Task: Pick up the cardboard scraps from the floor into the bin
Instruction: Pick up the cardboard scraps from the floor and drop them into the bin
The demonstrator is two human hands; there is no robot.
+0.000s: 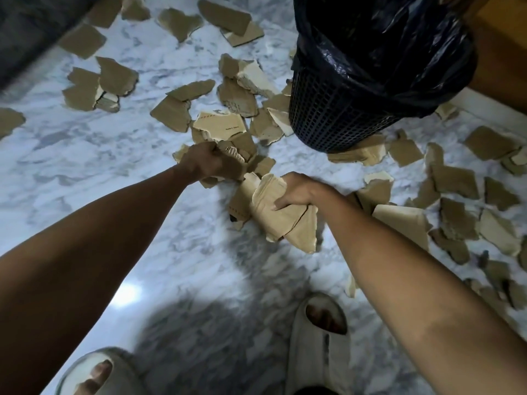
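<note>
Torn brown cardboard scraps (174,113) lie scattered over the white marble floor (94,155). My right hand (296,191) grips a bundle of several scraps (285,216) held low above the floor. My left hand (209,162) is closed on a crumpled scrap (236,153) at the edge of a small pile. The black mesh bin (336,109) with a black plastic liner (382,41) stands at the upper right, just beyond both hands.
More scraps (453,181) crowd the floor right of the bin and along the top. A dark furniture edge (25,32) runs at the upper left, a wooden surface (499,61) at the upper right. My two feet in grey slippers (319,343) stand at the bottom.
</note>
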